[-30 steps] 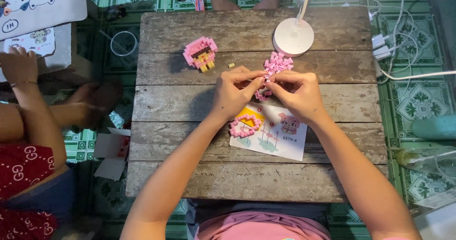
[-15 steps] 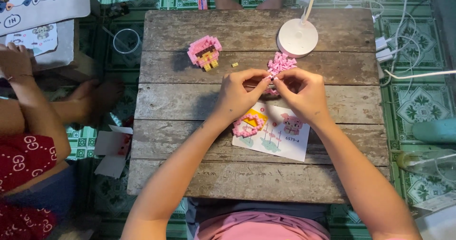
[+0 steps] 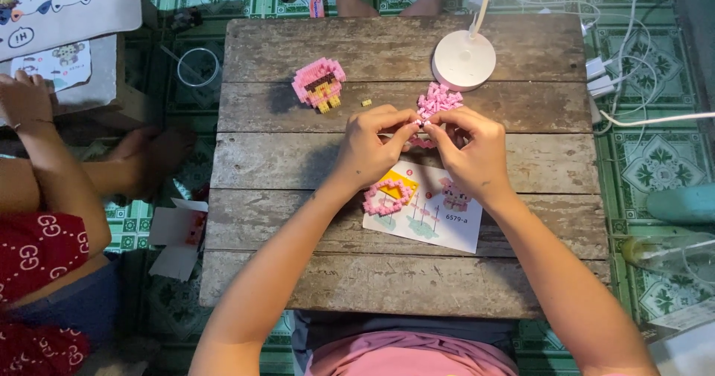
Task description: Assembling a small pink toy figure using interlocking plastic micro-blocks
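My left hand and my right hand meet fingertip to fingertip over the middle of a wooden table, pinching small pink building bricks between them. Just beyond the fingers lies a loose pile of pink bricks. Below my hands a printed instruction sheet lies flat, with a partly built pink and yellow brick piece on its left corner. A finished pink and yellow brick figure lies at the far left of the table.
A white round lamp base stands at the far right of the table. Another person's arm and red clothing are at the left, bare feet at the far edge. Cables and a power strip lie on the tiled floor at right.
The view shifted slightly. My hands stay together at the same spot, fingers working the small pink bricks. The person's arm at left has moved a little.
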